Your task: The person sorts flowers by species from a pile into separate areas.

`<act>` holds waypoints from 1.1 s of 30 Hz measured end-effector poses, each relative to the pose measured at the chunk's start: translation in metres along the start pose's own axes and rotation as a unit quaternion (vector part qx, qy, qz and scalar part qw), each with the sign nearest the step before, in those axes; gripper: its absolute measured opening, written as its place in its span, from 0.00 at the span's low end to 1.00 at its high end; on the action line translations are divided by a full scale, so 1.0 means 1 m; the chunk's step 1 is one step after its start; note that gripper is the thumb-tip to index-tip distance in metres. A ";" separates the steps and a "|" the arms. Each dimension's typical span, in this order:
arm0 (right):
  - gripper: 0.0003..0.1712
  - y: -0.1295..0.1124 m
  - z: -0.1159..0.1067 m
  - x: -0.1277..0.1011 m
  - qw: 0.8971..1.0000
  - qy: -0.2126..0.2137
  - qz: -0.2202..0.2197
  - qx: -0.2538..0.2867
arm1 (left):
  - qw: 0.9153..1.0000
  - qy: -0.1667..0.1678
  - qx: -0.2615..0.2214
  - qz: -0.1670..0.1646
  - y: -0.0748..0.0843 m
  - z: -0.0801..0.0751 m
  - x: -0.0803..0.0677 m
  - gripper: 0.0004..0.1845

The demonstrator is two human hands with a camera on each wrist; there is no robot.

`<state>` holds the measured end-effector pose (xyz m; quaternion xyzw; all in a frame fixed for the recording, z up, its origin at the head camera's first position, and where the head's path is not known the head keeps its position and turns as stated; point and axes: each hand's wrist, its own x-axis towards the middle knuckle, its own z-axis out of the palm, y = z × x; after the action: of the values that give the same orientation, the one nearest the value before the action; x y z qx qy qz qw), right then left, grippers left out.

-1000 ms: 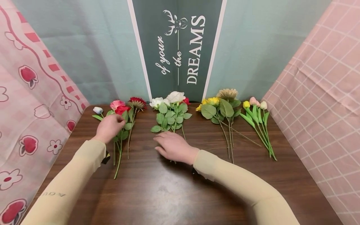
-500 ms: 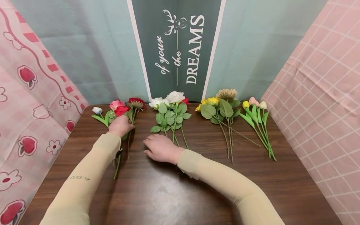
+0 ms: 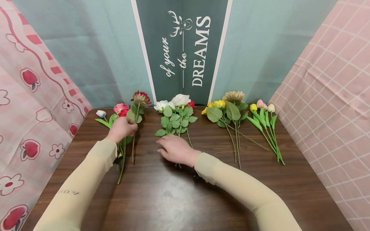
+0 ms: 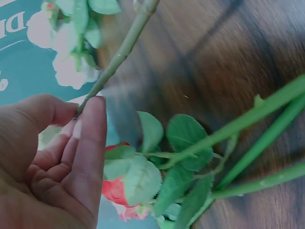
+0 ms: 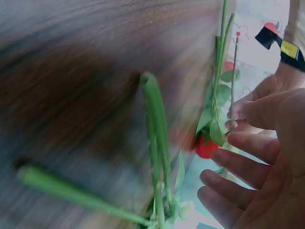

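Observation:
My left hand point(image 3: 122, 129) pinches the stem point(image 4: 121, 53) of a red chrysanthemum point(image 3: 141, 98) between thumb and fingers. The flower's head leans up against the backdrop, leaves hanging under it. Beside and partly under this hand lie pink and red roses point(image 3: 120, 109) with green stems, partly hidden by it. My right hand point(image 3: 177, 149) hovers palm down with fingers loosely extended, holding nothing, over the stems of the white roses point(image 3: 180, 99). In the right wrist view those green stem ends point(image 5: 152, 105) lie near its fingers.
A blue-white tulip point(image 3: 101, 113) lies at the far left. Yellow flowers point(image 3: 218, 104) and a beige chrysanthemum point(image 3: 233, 97) lie right of centre, tulips point(image 3: 264, 112) farther right. Cloth hangs behind and at both sides of the wooden table point(image 3: 173, 199).
My left hand has moved right from the roses to the red chrysanthemum and pinched its stem; the flower's head has risen. My right hand shifted left, then back right.

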<state>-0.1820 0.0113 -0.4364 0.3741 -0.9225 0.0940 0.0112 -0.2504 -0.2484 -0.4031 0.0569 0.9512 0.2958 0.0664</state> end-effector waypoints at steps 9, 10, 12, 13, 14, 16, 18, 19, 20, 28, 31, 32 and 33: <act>0.17 0.029 -0.009 -0.040 0.988 0.052 0.055 0.131 | 0.971 0.003 -0.238 0.023 0.027 0.026 -0.009 0.16; 0.17 0.032 -0.010 -0.046 0.985 0.058 0.064 0.148 | 0.965 0.001 -0.260 0.025 0.032 0.032 -0.011 0.16; 0.16 0.037 -0.013 -0.058 0.978 0.066 0.083 0.182 | 0.951 -0.007 -0.308 0.024 0.045 0.044 -0.016 0.16; 0.16 0.039 -0.014 -0.064 0.972 0.070 0.093 0.202 | 0.944 -0.013 -0.330 0.025 0.052 0.050 -0.018 0.16; 0.15 0.041 -0.015 -0.070 0.967 0.073 0.104 0.221 | 0.937 -0.020 -0.347 0.024 0.060 0.056 -0.020 0.16; 0.15 0.045 -0.016 -0.082 0.953 0.071 0.129 0.266 | 0.922 -0.032 -0.384 0.022 0.076 0.068 -0.023 0.15; 0.16 0.048 -0.017 -0.092 0.935 0.068 0.148 0.316 | 0.908 -0.044 -0.415 0.024 0.092 0.081 -0.025 0.15; 0.17 0.050 -0.016 -0.097 0.925 0.066 0.155 0.341 | 0.901 -0.050 -0.430 0.028 0.099 0.087 -0.026 0.15; 0.18 0.051 -0.015 -0.101 0.915 0.063 0.163 0.364 | 0.895 -0.055 -0.442 0.031 0.106 0.092 -0.026 0.14; 0.21 0.058 -0.007 -0.126 0.830 0.080 0.192 0.518 | 0.859 -0.094 -0.499 0.067 0.146 0.123 -0.027 0.14; 0.19 0.061 -0.005 -0.131 0.806 0.098 0.207 0.546 | 0.855 -0.099 -0.504 0.075 0.156 0.130 -0.028 0.13; 0.19 0.062 -0.004 -0.132 0.799 0.104 0.214 0.552 | 0.853 -0.101 -0.506 0.078 0.158 0.132 -0.028 0.13; 0.19 0.063 -0.004 -0.134 0.792 0.110 0.219 0.559 | 0.851 -0.103 -0.508 0.078 0.161 0.133 -0.028 0.13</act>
<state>-0.1291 0.1483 -0.4554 0.0899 -0.7588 0.6340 -0.1193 -0.1905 -0.0464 -0.4175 0.1197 0.6483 0.7345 0.1607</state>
